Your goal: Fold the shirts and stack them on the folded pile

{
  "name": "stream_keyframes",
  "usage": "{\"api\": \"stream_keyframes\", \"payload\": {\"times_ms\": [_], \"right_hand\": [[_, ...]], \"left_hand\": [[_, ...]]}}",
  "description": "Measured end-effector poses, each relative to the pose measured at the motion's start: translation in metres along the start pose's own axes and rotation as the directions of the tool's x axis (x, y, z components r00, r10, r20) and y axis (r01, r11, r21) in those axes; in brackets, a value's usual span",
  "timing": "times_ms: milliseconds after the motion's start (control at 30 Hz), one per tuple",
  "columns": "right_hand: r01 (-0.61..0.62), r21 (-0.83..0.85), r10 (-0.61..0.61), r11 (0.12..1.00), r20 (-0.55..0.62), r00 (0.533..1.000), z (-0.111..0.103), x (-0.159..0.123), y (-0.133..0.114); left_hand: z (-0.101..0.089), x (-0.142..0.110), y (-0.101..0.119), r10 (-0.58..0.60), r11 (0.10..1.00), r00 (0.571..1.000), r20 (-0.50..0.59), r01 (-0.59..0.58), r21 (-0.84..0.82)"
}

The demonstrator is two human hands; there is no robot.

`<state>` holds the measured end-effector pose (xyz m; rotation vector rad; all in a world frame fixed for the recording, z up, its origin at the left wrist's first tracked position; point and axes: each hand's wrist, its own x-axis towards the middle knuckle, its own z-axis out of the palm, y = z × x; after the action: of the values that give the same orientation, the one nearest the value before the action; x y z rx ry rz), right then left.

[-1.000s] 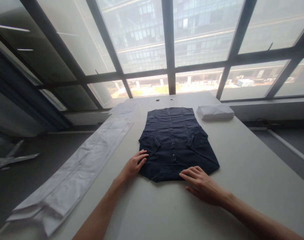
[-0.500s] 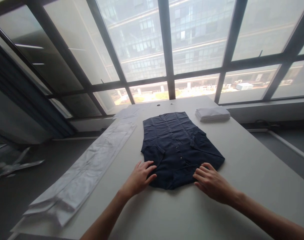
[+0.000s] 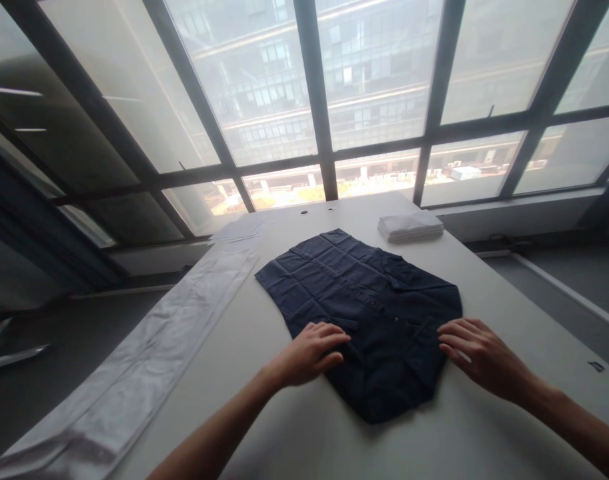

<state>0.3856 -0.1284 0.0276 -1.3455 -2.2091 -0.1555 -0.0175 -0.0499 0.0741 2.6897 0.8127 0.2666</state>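
A dark navy buttoned shirt [image 3: 364, 307], folded with its sleeves tucked in, lies flat on the pale table [image 3: 304, 433], turned at an angle. My left hand [image 3: 311, 350] rests on the shirt's near left edge with the fingers stretched flat. My right hand [image 3: 477, 353] lies at the shirt's near right edge, fingers spread and touching the cloth. Neither hand grips anything.
A stack of folded white sheets [image 3: 411, 225] sits at the table's far right. A long strip of clear plastic bags [image 3: 149, 360] runs along the left edge. Large windows [image 3: 334, 87] stand behind the table; the floor drops away on both sides.
The shirt has been turned clockwise on the table, so its far end points left. Both hands have shifted right along with its near end.
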Motion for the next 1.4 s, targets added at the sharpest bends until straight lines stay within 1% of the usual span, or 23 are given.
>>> {"api": "stream_keyframes", "payload": {"times_ms": [33,67,100,167,200,267,333,400,500,600,667,733,800,867,967,1033,1100,1133,1200,1267,1300,1367,1400], "right_hand": [[-0.041,0.002,0.041,0.999,0.026,0.999,0.004,-0.001,-0.008],[-0.098,-0.001,0.098,0.995,0.039,0.994,0.01,-0.001,-0.017],[-0.168,-0.013,0.168,0.986,0.028,0.985,0.017,-0.002,-0.026],[-0.287,-0.077,0.285,0.955,-0.04,0.958,0.032,-0.004,-0.046],[-0.327,-0.118,0.321,0.938,-0.071,0.944,0.039,-0.005,-0.054],[-0.375,-0.19,0.356,0.907,-0.129,0.926,0.051,-0.007,-0.067],[-0.394,-0.224,0.363,0.892,-0.165,0.917,0.06,-0.009,-0.074],[-0.403,-0.231,0.367,0.886,-0.183,0.912,0.064,-0.011,-0.076],[-0.41,-0.255,0.378,0.876,-0.166,0.911,0.066,-0.013,-0.074],[-0.418,-0.308,0.415,0.855,-0.079,0.906,0.062,-0.016,-0.064],[-0.415,-0.336,0.444,0.846,0.009,0.896,0.058,-0.017,-0.049],[-0.398,-0.349,0.456,0.848,0.097,0.885,0.052,-0.016,-0.026],[-0.382,-0.353,0.46,0.854,0.171,0.871,0.046,-0.014,0.004],[-0.365,-0.338,0.455,0.868,0.244,0.856,0.04,-0.01,0.038],[-0.336,-0.285,0.421,0.898,0.331,0.844,0.032,-0.007,0.083],[-0.324,-0.262,0.404,0.909,0.359,0.841,0.029,-0.006,0.103],[-0.319,-0.262,0.399,0.911,0.362,0.842,0.027,-0.004,0.114],[-0.319,-0.268,0.401,0.909,0.349,0.847,0.028,-0.002,0.116],[-0.332,-0.283,0.409,0.9,0.284,0.867,0.03,0.004,0.111],[-0.373,-0.314,0.438,0.873,0.167,0.883,0.036,0.012,0.1],[-0.402,-0.333,0.457,0.853,0.106,0.883,0.04,0.016,0.093],[-0.46,-0.368,0.503,0.808,0.023,0.864,0.049,0.02,0.079],[-0.489,-0.382,0.532,0.784,0.008,0.847,0.053,0.021,0.072]], "left_hand": [[-0.004,0.008,-0.022,-0.04,0.999,0.995,-0.09,0.041,0.01],[-0.007,0.015,-0.048,-0.093,0.995,0.98,-0.174,0.098,0.02],[-0.011,0.022,-0.076,-0.154,0.986,0.956,-0.249,0.165,0.025],[-0.019,0.03,-0.134,-0.312,0.934,0.883,-0.351,0.352,0.056],[-0.023,0.032,-0.16,-0.384,0.893,0.847,-0.368,0.443,0.086],[-0.03,0.033,-0.202,-0.447,0.852,0.81,-0.379,0.515,0.094],[-0.035,0.031,-0.231,-0.49,0.822,0.788,-0.372,0.56,0.102],[-0.037,0.029,-0.247,-0.516,0.803,0.779,-0.357,0.585,0.117],[-0.035,0.027,-0.257,-0.536,0.782,0.775,-0.335,0.605,0.147],[-0.031,0.023,-0.258,-0.557,0.76,0.768,-0.317,0.625,0.179],[-0.028,0.018,-0.255,-0.571,0.745,0.763,-0.302,0.636,0.199],[-0.026,0.009,-0.248,-0.583,0.734,0.761,-0.285,0.644,0.217],[-0.024,-0.001,-0.235,-0.589,0.727,0.761,-0.273,0.646,0.232],[-0.02,-0.014,-0.216,-0.581,0.719,0.766,-0.275,0.641,0.267],[-0.015,-0.034,-0.183,-0.53,0.716,0.794,-0.296,0.607,0.346],[-0.014,-0.046,-0.164,-0.495,0.724,0.816,-0.299,0.578,0.376],[-0.015,-0.053,-0.153,-0.475,0.742,0.83,-0.291,0.556,0.375],[-0.016,-0.055,-0.151,-0.466,0.753,0.836,-0.291,0.547,0.367],[-0.02,-0.055,-0.158,-0.439,0.778,0.843,-0.313,0.53,0.337],[-0.025,-0.05,-0.176,-0.406,0.806,0.842,-0.355,0.513,0.296],[-0.028,-0.045,-0.187,-0.394,0.819,0.841,-0.371,0.504,0.272],[-0.033,-0.032,-0.212,-0.388,0.845,0.843,-0.371,0.487,0.223],[-0.035,-0.025,-0.223,-0.393,0.852,0.846,-0.361,0.483,0.203]]}}
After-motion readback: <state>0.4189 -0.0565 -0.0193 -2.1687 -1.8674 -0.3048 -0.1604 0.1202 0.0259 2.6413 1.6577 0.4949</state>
